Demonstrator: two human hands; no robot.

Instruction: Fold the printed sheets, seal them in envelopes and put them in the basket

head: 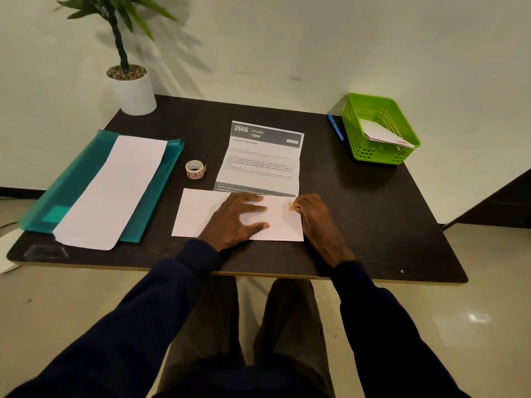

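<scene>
Fingers (253, 208) of the left hand (232, 222) lie spread flat on the envelope (198, 214) on the worktop (359, 214); the right hand (314, 218) pinches a sticker (290, 206) against it. Sealing, seemingly; next, press it down firmly.

A lime-green lattice basket (382, 156), teal translucent folder (77, 179), blue pen (335, 128), white envelope (198, 216), and grey-banded printed sheet (263, 156) lie on a dark-brown bench (359, 214).

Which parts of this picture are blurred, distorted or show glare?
Head view: the plant leaves are blurred; the table edges curve from the wide lens; a glare spot shines on the floor; small print on the printed sheet is unreadable.
</scene>
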